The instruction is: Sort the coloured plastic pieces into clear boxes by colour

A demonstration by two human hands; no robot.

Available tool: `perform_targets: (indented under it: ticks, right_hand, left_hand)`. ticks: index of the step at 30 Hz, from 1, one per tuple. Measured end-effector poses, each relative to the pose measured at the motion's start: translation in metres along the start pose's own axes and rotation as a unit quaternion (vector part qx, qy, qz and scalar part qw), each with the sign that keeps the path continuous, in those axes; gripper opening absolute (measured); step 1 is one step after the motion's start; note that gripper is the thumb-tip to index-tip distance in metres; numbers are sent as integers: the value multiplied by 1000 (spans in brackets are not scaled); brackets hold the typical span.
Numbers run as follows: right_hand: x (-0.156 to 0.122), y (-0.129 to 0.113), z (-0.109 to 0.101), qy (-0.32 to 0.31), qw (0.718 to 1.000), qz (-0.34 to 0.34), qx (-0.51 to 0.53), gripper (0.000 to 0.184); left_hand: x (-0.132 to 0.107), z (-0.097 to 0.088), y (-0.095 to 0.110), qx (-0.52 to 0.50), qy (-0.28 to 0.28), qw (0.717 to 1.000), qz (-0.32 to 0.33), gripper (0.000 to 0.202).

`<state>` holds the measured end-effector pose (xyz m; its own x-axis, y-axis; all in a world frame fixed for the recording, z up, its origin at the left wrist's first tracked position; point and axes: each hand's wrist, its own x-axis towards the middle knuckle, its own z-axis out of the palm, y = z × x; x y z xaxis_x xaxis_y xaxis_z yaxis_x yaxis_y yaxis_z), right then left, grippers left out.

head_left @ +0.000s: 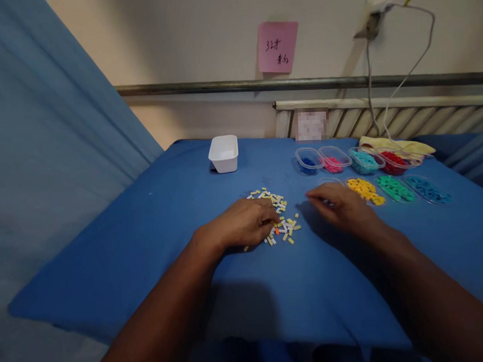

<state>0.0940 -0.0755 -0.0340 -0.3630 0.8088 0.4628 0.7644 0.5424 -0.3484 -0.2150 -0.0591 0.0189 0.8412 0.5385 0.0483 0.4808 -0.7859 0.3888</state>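
A loose pile of small pale yellow and white blocks (289,227) lies on the blue cloth. One orange block (277,231) sits among them, close to my fingertips. My left hand (248,221) rests over the pile's left side, its fingers curled down into the pieces; anything in its grasp is hidden. To the right of the pile hovers my right hand (339,204), apart from the pieces. Its thumb and fingers are drawn together, and whatever they hold is too small to make out. Behind that hand, a clear tub (328,181) is partly covered.
A white plastic bin (225,163) stands at the back. Clear tubs of yellow pieces (363,189), green pieces (395,188), blue, pink, turquoise and red pieces fill the back right. A yellow cloth (406,145) lies behind them. A blue curtain (57,129) hangs left.
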Motion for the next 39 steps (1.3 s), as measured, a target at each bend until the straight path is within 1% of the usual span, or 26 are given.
perform_targets:
  ticks: [1,3,4,6,8,10,13,16,18,21,23,26,28,30,32,35,39]
  right_hand:
    - [2,-14,5,-41,998,-39,41,26]
    - [3,-35,15,-101,987,-103,74,24]
    - [3,-42,19,-122,982,-118,78,24]
    - [2,-46,22,-139,980,-118,81,24]
    - [1,-42,21,-135,982,-97,91,24]
    - [0,-37,19,-133,982,-81,110,26]
    - [0,-34,18,-138,980,-70,125,28]
    - [2,-35,19,-133,981,-62,128,27]
    - [2,-35,20,-132,982,-58,125,27]
    - [1,-35,19,-134,985,-50,101,26]
    - [1,-36,18,-123,988,-45,86,24]
    - [2,-42,18,-90,988,-48,117,18]
    - [5,-50,21,-78,983,-65,151,15]
    - [7,-57,25,-83,981,-72,163,13]
    - [9,-60,29,-101,981,-62,157,12]
    - [9,-60,32,-129,981,-50,136,13]
    - [8,-57,30,-140,986,-33,87,17]
  left_hand:
    - [0,0,0,-2,2,1000,-14,23]
    - [-2,-1,-3,-3,9,999,-43,23]
    - [-3,-2,-5,1,13,998,-56,22]
    - [-5,-4,-9,11,18,997,-76,20]
    - [-6,-6,-12,16,19,996,-87,20]
    - [-6,-6,-11,14,24,996,-82,22]
    - [-4,-5,-6,2,25,999,-47,28]
    - [-1,-2,0,6,13,1000,-13,30]
    - [-1,0,2,18,5,1000,-10,28]
    - [-1,2,1,19,-5,1000,-23,25]
    - [-1,4,-1,16,-6,999,-31,22]
    - [-1,5,-2,16,2,1000,-17,19]
    - [0,7,-2,14,5,1000,-3,15]
    - [0,7,-1,12,5,1000,-3,10]
    - [0,7,-1,13,8,1000,-14,9]
    - [-1,7,-1,23,2,1000,-22,13]
    - [-1,6,1,49,-15,998,-44,17]
